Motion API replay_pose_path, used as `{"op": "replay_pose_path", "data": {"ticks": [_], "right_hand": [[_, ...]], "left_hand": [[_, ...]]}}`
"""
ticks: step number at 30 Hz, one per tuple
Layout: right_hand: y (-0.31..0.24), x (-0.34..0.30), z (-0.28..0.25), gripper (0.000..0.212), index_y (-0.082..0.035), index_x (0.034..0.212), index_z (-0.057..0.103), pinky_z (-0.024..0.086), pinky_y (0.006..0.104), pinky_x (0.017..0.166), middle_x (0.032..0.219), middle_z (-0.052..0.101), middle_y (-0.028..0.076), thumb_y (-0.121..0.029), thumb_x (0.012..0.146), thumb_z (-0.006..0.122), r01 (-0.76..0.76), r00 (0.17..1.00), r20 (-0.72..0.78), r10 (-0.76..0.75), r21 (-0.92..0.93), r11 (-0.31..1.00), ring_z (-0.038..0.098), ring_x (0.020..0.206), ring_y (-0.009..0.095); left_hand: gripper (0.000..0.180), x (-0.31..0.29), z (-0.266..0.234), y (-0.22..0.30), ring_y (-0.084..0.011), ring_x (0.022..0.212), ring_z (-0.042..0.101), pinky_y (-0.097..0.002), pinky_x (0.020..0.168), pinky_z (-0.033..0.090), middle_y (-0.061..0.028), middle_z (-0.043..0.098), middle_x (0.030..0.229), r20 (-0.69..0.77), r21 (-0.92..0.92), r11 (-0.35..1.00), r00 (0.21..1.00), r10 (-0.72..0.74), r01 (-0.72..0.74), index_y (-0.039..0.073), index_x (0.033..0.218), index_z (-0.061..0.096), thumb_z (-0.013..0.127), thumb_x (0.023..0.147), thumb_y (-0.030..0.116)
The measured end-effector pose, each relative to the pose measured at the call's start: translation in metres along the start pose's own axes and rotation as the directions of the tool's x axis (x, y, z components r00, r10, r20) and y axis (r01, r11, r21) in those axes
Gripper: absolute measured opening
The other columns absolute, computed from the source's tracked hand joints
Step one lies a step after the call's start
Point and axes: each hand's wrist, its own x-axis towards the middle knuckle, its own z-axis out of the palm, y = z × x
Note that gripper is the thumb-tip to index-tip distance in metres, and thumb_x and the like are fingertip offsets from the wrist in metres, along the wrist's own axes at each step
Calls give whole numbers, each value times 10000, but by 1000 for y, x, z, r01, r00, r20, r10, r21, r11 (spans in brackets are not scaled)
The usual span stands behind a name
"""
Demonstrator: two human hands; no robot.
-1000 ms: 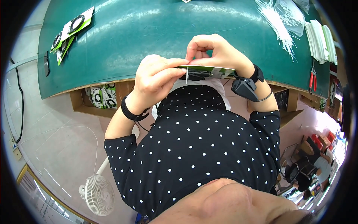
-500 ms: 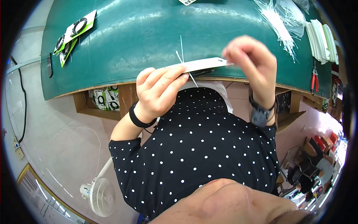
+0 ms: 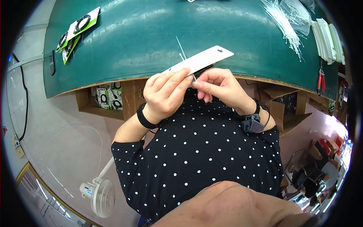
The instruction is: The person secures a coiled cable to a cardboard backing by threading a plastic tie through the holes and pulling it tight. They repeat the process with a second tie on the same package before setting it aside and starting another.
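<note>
Left fingers (image 3: 176, 78) clamped on white card (image 3: 211, 56), held tilted over the near edge of green surface (image 3: 132, 49); upturned face plain white. Black item (image 3: 206, 69) partly visible beneath. White cable tie (image 3: 180, 46) projects above and below card; right fingers (image 3: 215, 75) bunched at its lower end, grip unclear. Far left: green-and-white carded black coils (image 3: 82, 24), print too small to read. Far right: loose ties (image 3: 281, 24), red-handled pliers (image 3: 321, 80).
</note>
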Motion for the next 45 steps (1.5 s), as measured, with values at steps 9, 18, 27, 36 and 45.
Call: {"op": "replay_pose_path", "data": {"ticks": [9,18,27,36,45], "right_hand": [[14,-19,-22,153,-8,896,655,470,171,554,746,658,45,-158,874,678,67,965,260,-12,-204,977,613,631,72],[11,-11,-17,181,9,946,675,462,184,567,771,666,47,-157,872,680,-94,993,67,95,-8,996,593,644,66],[22,-16,-16,162,6,922,666,447,178,551,752,663,38,-149,876,673,6,998,65,2,-121,993,580,625,52],[11,-25,-14,113,-25,855,659,423,172,528,734,652,5,-136,863,676,73,988,154,-27,-301,951,567,599,31],[8,-27,-17,85,-11,861,666,404,168,512,757,655,14,-94,851,678,155,975,208,-74,-403,902,580,608,36]], "left_hand": [[203,-2,-1,6,-177,693,631,-269,616,468,-66,696,938,68,-95,995,998,18,-11,43,824,678,677,631,-17],[184,-9,-1,10,-142,720,625,-258,599,448,-46,689,962,86,-68,995,993,76,-71,61,849,686,650,668,61],[287,-9,0,15,-158,697,644,-263,602,465,-54,705,949,106,-144,990,994,14,2,50,928,686,684,651,-25],[272,-6,0,13,-159,677,642,-258,588,467,-53,707,936,88,-148,989,996,30,-17,41,936,684,691,673,-30],[261,-1,0,10,-159,668,639,-260,589,469,-49,707,923,100,-151,988,995,23,-8,40,921,680,705,672,-34]]}}
